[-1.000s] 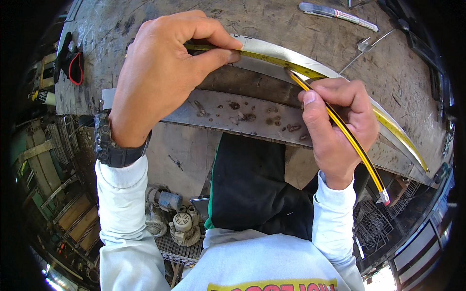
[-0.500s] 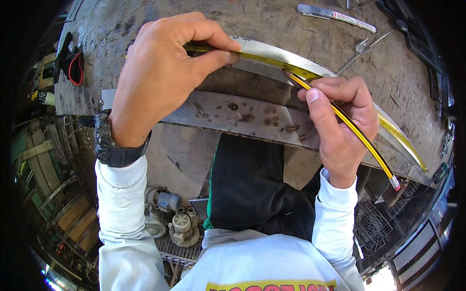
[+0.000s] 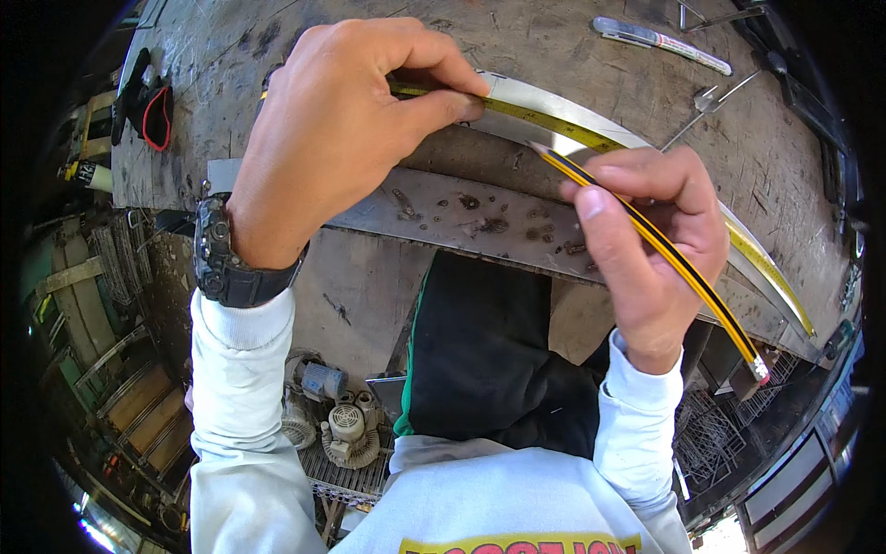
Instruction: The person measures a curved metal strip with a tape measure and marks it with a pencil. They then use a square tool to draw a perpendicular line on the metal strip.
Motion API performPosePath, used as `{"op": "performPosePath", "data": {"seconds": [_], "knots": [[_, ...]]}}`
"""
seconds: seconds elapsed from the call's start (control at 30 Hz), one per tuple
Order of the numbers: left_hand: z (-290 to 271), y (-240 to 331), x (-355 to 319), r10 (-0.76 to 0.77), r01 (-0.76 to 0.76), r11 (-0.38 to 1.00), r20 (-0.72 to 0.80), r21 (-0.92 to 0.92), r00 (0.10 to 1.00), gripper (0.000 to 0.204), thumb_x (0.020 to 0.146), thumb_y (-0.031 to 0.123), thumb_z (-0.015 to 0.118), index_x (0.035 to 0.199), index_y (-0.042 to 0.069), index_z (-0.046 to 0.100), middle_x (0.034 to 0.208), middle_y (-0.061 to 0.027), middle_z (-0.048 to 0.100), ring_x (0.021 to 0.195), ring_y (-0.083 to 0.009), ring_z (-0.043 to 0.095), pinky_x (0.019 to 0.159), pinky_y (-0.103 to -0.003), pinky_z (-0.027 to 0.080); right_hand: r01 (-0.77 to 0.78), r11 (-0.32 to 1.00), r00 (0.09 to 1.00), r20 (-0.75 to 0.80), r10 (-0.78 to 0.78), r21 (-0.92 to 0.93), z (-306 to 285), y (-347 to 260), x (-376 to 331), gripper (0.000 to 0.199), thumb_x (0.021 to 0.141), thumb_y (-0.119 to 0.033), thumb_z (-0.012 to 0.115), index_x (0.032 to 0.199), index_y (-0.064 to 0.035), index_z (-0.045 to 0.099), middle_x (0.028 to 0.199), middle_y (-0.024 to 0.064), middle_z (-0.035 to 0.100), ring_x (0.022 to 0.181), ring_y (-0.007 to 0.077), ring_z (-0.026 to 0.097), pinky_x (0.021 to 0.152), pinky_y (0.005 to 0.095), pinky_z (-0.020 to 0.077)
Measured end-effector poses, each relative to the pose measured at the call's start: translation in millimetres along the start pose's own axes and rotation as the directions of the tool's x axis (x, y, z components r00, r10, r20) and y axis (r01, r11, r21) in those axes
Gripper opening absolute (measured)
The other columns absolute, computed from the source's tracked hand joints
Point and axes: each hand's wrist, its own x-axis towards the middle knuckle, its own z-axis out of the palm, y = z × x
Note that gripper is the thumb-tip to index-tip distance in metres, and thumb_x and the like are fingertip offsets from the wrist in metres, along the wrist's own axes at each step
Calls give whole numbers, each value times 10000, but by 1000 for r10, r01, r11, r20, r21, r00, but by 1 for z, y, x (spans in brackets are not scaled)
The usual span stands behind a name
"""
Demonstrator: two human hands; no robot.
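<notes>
A yellow tape measure [image 3: 544,122] lies stretched along a long, pale metal strip [image 3: 574,111] on the workbench. My left hand [image 3: 355,120], with a black watch [image 3: 242,263] on its wrist, pinches the tape and strip between thumb and forefinger. Between the fingers of my right hand [image 3: 657,242] is a yellow-and-black pencil [image 3: 678,258]. Its point is just below the near edge of the strip, and its eraser end slants down to the right. Part of the tape and strip is hidden behind both hands.
A marker pen [image 3: 662,44] lies at the far right of the workbench [image 3: 217,83]. A black glove with red trim [image 3: 155,115] is at the left. A flat steel bar [image 3: 461,214] runs along the near edge. Motors [image 3: 346,425] stand on a rack below.
The pencil point has drawn back slightly from the tape toward me. My left hand still pinches the tape; the whole view has shifted a little.
</notes>
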Motion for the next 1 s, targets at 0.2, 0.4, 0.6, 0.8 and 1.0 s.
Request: {"op": "performPosePath", "data": {"seconds": [0.2, 0.4, 0.6, 0.8, 1.0], "knots": [[0, -1, 0, 36, -36, 998, 2, -44, 999, 155, 877, 8, 798, 1032, 10, 803, 923, -50, 756, 852, -127, 698, 818, -276, 542, 137, 989, 982, -122, -143, -54, 21, 16, 5, 155, 852, 65, 748, 926, 13, 622, 903, 89, 709, 767, 83, 636, 711, 231, 523], [0, -6, 1, -29, 28, 999, 20, 27, 999, 155, 878, 19, 804, 1033, 15, 804, 939, -56, 769, 867, -139, 718, 835, -280, 554, 114, 992, 980, -155, -122, -62, 20, 17, 3, 159, 862, 55, 756, 936, 22, 619, 918, 108, 712, 785, 111, 666, 735, 247, 552], [-1, -7, -1, 4, -4, 998, -1, 59, 1000, 148, 877, 29, 807, 1025, 20, 805, 930, -62, 773, 857, -148, 724, 832, -285, 558, 41, 996, 988, -146, -52, -75, 20, 12, 3, 151, 879, 37, 753, 940, 22, 617, 935, 105, 712, 778, 99, 664, 737, 243, 550], [-2, -5, 1, -2, 1, 998, 5, 59, 1000, 139, 879, 34, 807, 1017, 16, 802, 915, -59, 773, 849, -138, 721, 824, -282, 556, 45, 997, 986, -158, -54, -61, 21, 14, 3, 150, 879, 37, 752, 937, 24, 614, 924, 99, 706, 765, 94, 654, 728, 239, 541], [-1, -6, 0, -7, 7, 999, 7, 45, 1000, 140, 883, 34, 808, 1022, 17, 802, 910, -51, 771, 851, -130, 717, 824, -280, 555, 101, 994, 990, -96, -104, -31, 19, 15, 6, 142, 864, 49, 735, 905, 14, 604, 897, 94, 697, 749, 109, 636, 717, 251, 530]]}}
